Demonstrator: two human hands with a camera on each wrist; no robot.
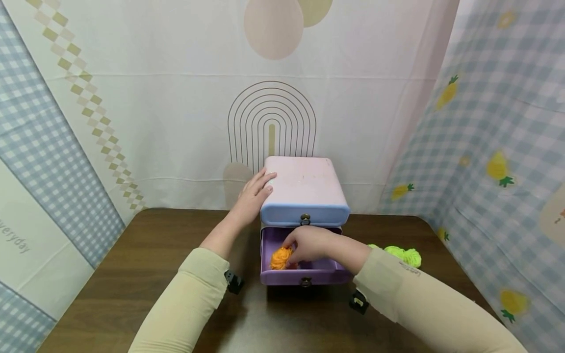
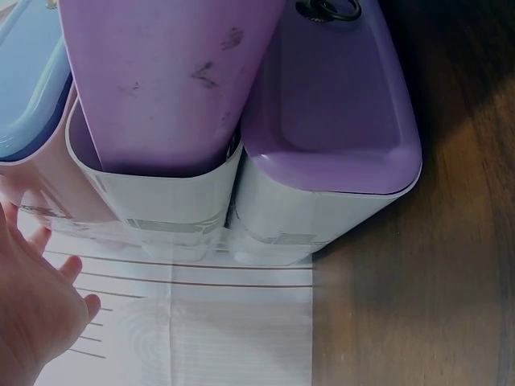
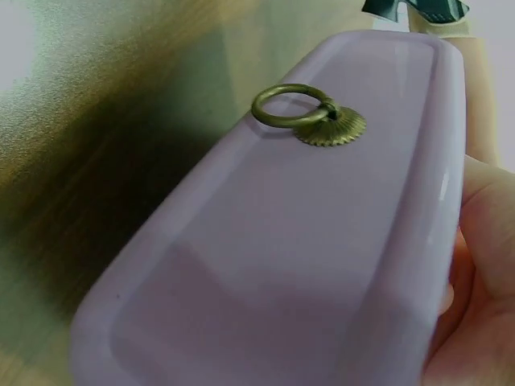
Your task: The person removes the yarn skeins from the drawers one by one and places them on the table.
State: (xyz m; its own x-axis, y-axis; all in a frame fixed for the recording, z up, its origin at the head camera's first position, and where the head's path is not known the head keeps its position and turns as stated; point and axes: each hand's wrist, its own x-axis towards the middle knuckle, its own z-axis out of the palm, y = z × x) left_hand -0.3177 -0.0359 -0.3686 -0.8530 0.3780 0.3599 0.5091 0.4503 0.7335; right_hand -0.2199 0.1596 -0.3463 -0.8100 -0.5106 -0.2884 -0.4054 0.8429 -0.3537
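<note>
A small drawer cabinet with a pink top (image 1: 304, 181) stands on the table. Its blue upper drawer (image 1: 282, 215) is closed, while the purple drawer (image 1: 275, 278) below is pulled out. Another purple drawer (image 2: 330, 104) at the bottom is closed, as the left wrist view shows. Inside the pulled-out drawer, my right hand (image 1: 311, 244) pinches a ball of orange yarn (image 1: 280, 259) near the left wall. My left hand (image 1: 250, 198) rests on the cabinet's upper left edge with fingers extended. In the right wrist view, the drawer front with its brass ring pull (image 3: 294, 104) hides most of the right hand.
Bright green yarn (image 1: 403, 256) lies on the brown table (image 1: 176, 245) to the right of the cabinet, partly behind the right forearm. A patterned white cloth (image 1: 176, 122) hangs behind the table, and checked cloth (image 1: 476, 196) hangs along the right side.
</note>
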